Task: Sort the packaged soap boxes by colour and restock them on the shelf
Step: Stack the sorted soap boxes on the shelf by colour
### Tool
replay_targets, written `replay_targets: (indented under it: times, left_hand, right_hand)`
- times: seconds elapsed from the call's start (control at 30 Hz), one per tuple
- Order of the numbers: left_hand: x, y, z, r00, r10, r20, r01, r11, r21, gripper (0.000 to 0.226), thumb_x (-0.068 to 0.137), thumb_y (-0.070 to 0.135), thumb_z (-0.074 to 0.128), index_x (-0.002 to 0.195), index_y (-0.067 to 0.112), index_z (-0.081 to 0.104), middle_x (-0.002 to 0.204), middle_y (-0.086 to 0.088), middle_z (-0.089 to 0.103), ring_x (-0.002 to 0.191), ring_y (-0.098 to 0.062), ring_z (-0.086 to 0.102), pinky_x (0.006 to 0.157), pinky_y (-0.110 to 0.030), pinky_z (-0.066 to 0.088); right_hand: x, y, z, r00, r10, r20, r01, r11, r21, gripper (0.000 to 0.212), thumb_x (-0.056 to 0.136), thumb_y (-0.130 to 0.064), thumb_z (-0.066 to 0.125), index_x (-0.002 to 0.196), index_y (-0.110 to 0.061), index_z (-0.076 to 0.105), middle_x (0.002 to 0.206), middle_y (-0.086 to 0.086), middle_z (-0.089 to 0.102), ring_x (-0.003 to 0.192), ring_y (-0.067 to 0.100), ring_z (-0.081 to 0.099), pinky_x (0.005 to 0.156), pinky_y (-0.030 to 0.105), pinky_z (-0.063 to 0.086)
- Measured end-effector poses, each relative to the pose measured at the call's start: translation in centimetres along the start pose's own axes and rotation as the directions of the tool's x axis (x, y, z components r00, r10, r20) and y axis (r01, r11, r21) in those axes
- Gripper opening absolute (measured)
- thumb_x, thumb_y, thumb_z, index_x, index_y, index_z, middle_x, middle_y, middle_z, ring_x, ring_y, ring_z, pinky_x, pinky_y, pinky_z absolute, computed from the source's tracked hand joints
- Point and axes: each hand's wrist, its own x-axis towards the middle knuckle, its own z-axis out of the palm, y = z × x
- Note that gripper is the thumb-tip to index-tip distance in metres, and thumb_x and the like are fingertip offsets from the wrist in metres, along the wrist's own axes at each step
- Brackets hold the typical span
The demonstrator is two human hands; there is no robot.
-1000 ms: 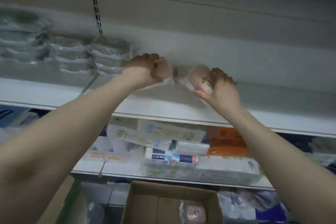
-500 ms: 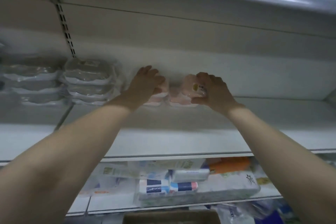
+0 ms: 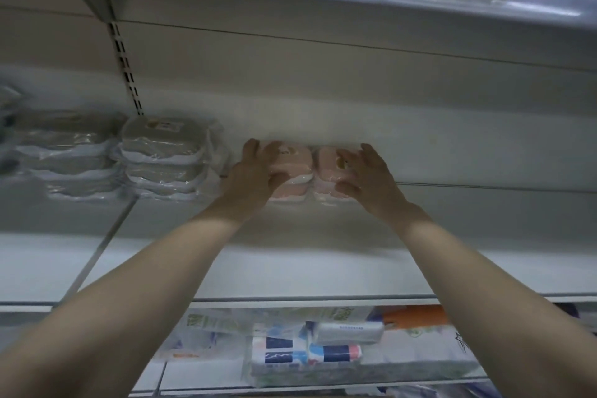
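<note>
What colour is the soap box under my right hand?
Pale pink; the soap box shows best in the head view.

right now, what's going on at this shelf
A person is restocking wrapped soap boxes on the shelf. The left hand rests on the left pink stack and the right hand on the right pink stack. The two stacks sit side by side at the back. Stacks of pale grey boxes stand to their left.
</note>
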Motion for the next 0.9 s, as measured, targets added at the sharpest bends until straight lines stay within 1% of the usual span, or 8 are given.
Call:
replay_targets:
  times: [0.07,0.2,0.27,0.37,0.53,0.67,0.77,0.9]
  left_hand:
    - [0.0,-0.2,0.2,1.000,0.018,-0.002,-0.018,0.999,0.046,0.062,0.090,0.045,0.057,0.145,0.031,0.030,0.148,-0.012,0.023,0.120,-0.038,0.048,0.098,-0.043,0.042]
    - [-0.4,0.0,0.7,0.986,0.169,0.005,-0.154,0.884,0.441,0.082,0.086,0.054,0.059,0.152,0.031,0.016,0.160,-0.005,0.011,0.145,-0.044,0.004,0.119,-0.050,0.010]
    - [-0.6,0.4,0.7,0.956,0.294,0.012,-0.257,0.817,0.517,0.093,0.070,0.045,0.080,0.146,0.013,0.038,0.151,-0.011,0.038,0.141,-0.039,0.030,0.115,-0.048,0.024]
    - [-0.3,0.0,1.4,0.943,0.333,-0.005,-0.277,0.794,0.541,0.092,0.053,0.033,0.091,0.132,0.005,0.055,0.131,-0.012,0.058,0.119,-0.035,0.057,0.102,-0.045,0.043]
    - [0.4,0.0,1.5,0.939,0.343,0.023,-0.298,0.779,0.552,0.090,0.060,0.029,0.087,0.138,0.005,0.049,0.136,-0.014,0.054,0.123,-0.037,0.052,0.106,-0.046,0.038]
    - [0.6,0.3,1.1,0.942,0.335,0.032,-0.297,0.782,0.549,0.086,0.055,0.023,0.089,0.132,0.004,0.054,0.132,-0.015,0.057,0.119,-0.039,0.056,0.102,-0.048,0.043]
    - [0.1,0.9,0.4,0.942,0.333,0.047,-0.308,0.798,0.517,0.082,0.068,0.019,0.082,0.140,0.003,0.045,0.141,-0.017,0.048,0.131,-0.040,0.044,0.110,-0.048,0.032]
    - [-1.2,2.1,-0.4,0.937,0.350,0.009,-0.308,0.814,0.493,0.089,0.044,0.018,0.094,0.124,-0.003,0.060,0.124,-0.022,0.061,0.114,-0.042,0.059,0.095,-0.052,0.047]
  right_hand:
    - [-0.3,-0.1,0.0,0.998,-0.007,-0.061,0.009,1.000,0.029,0.070,0.078,-0.059,0.050,0.139,-0.025,0.040,0.134,0.015,0.052,0.138,0.039,0.030,0.112,0.048,0.032]
    - [-0.4,-0.6,0.7,0.996,-0.067,-0.054,0.060,0.992,-0.111,0.082,0.078,-0.063,0.057,0.145,-0.024,0.031,0.148,0.027,0.033,0.139,0.048,0.026,0.113,0.056,0.026]
    - [-0.4,-0.9,1.2,0.997,-0.073,0.014,0.074,0.969,-0.235,0.099,0.068,-0.072,0.063,0.146,-0.028,0.022,0.152,0.023,0.032,0.141,0.050,0.024,0.106,0.061,0.034]
    - [-0.8,-1.7,1.6,0.999,-0.038,-0.018,0.031,0.950,-0.309,0.103,0.057,-0.054,0.085,0.140,-0.023,0.033,0.143,0.024,0.045,0.133,0.052,0.039,0.094,0.060,0.045]
    - [0.3,-2.1,1.8,0.999,-0.012,-0.029,0.001,0.932,-0.361,0.107,0.050,-0.043,0.093,0.136,-0.019,0.034,0.135,0.028,0.052,0.120,0.055,0.050,0.085,0.056,0.050]
    - [0.1,-2.2,1.3,0.999,-0.023,-0.029,0.009,0.917,-0.399,0.096,0.066,-0.046,0.084,0.145,-0.017,0.037,0.146,0.026,0.041,0.133,0.051,0.037,0.098,0.059,0.041]
    - [-0.5,-2.4,0.3,0.998,-0.050,-0.035,0.029,0.894,-0.446,0.091,0.072,-0.049,0.079,0.146,-0.017,0.037,0.148,0.023,0.038,0.136,0.048,0.034,0.104,0.061,0.034]
    - [-1.9,-2.2,-1.0,0.994,-0.102,-0.037,0.076,0.897,-0.435,0.088,0.075,-0.050,0.076,0.147,-0.014,0.039,0.148,0.021,0.040,0.136,0.048,0.035,0.107,0.057,0.033]
